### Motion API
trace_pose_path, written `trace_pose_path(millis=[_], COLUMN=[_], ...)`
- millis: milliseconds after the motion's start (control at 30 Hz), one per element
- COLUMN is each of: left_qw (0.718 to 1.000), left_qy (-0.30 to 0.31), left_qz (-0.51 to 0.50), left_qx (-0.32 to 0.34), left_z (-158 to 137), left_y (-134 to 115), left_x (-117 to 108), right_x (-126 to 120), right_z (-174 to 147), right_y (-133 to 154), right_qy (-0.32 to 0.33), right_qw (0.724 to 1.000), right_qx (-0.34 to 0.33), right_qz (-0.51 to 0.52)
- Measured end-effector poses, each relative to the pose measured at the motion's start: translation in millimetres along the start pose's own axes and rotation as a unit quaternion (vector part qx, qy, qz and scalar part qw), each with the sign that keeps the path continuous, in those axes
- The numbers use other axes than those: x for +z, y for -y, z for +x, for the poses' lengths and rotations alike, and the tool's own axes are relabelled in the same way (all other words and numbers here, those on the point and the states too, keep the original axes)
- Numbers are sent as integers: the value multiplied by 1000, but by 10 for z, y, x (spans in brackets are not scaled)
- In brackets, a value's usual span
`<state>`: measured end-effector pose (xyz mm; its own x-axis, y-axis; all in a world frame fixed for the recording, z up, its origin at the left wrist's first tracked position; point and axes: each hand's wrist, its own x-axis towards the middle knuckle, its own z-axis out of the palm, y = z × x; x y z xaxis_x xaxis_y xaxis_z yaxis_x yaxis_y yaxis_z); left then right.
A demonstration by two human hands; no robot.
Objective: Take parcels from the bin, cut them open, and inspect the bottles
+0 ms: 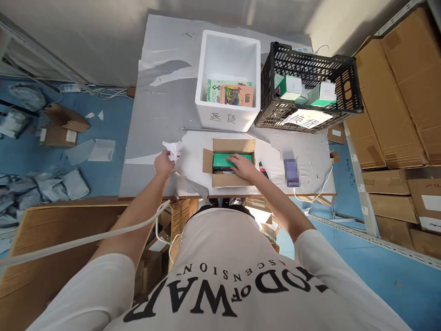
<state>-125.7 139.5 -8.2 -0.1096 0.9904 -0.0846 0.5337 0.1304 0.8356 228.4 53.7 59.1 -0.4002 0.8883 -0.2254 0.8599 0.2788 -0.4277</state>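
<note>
My left hand is closed around a crumpled piece of white paper above the left part of the table. An open cardboard box, its flaps folded outward, sits at the table's front. Inside it lies a green box. My right hand reaches into the carton, its fingers over the green box and its thumb by the near edge. Part of the green box is hidden beneath that hand. Just right of the carton lies a red and black cutter-like tool.
Behind the carton stands a white foam box holding colourful flat packs. A black plastic crate with green-and-white boxes is beside it. A phone with a cable lies at right. A white cable crosses near my left arm.
</note>
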Motion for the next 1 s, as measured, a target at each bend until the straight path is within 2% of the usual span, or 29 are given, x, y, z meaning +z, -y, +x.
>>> trace_pose_path(millis=[67, 133, 233, 300, 367, 400, 467, 533, 700, 1000], left_qw=[995, 977, 962, 963, 959, 947, 901, 870, 868, 858], left_qy=[30, 60, 84, 96, 114, 133, 194, 227, 192, 165], left_qz=[87, 187, 253, 254, 217, 198, 187, 211, 306, 350], left_qx=[-46, -81, -61, 4, 139, 217, 339, 382, 341, 338], left_z=[9, -28, -200, -409, -668, -800, -1029, -1182, -1254, -1287], left_y=[64, 40, -158, -367, -588, -688, -845, -934, -945, -877], left_x=[108, 187, 227, 243, 298, 345, 472, 613, 830, 948], right_x=[21, 57, 125, 168, 203, 216, 233, 244, 279, 357], right_z=[151, 287, 445, 512, 549, 559, 573, 594, 662, 534], right_y=[34, 80, 154, 199, 232, 243, 256, 263, 284, 340], right_qy=[23, 41, 65, 73, 78, 79, 79, 78, 74, 50], right_qw=[999, 997, 993, 992, 992, 993, 992, 991, 985, 987], right_qx=[-20, -40, -69, -74, -65, -60, -56, -56, -57, -40], right_qz=[-25, -46, -66, -71, -71, -71, -77, -91, -148, -150])
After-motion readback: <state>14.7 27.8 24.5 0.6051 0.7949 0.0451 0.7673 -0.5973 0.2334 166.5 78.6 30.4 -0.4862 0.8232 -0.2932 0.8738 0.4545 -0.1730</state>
